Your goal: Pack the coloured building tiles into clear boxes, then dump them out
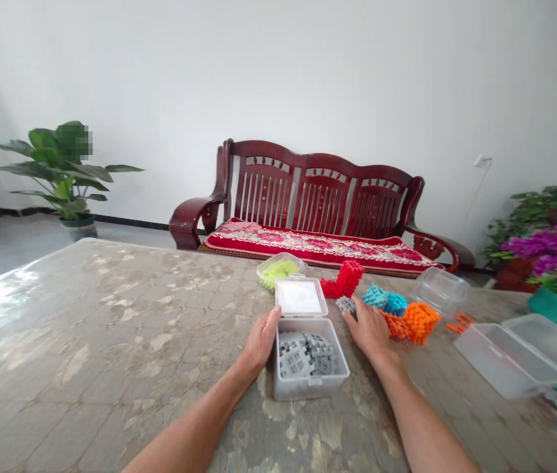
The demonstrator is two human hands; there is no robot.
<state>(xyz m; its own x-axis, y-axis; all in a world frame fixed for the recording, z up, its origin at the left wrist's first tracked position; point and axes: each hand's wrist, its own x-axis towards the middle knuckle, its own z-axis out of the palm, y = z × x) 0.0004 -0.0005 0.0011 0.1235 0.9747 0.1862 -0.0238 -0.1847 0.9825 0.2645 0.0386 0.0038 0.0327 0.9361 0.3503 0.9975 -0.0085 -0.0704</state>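
A clear plastic box (311, 389) with its lid (301, 297) flipped back stands in front of me, filled with grey interlocking building blocks (295, 361). My left hand (260, 339) grips the left side of this box near the hinge, thumb on the rim, other fingers mostly hidden. To the right of the box, my right hand (370, 330) has its thumb and fingers around a small grey block assembly (345, 304) on the table. Beside that hand lie a red block assembly (345, 280), a blue one (384, 299) and an orange one (419, 322).
Behind the lid sits a clear box with yellow-green blocks (278, 269). On the right are an open empty box (500, 358), another clear container (440, 290) and loose orange pieces (460, 322). A wooden bench (318, 190) stands beyond the patterned table (86, 341).
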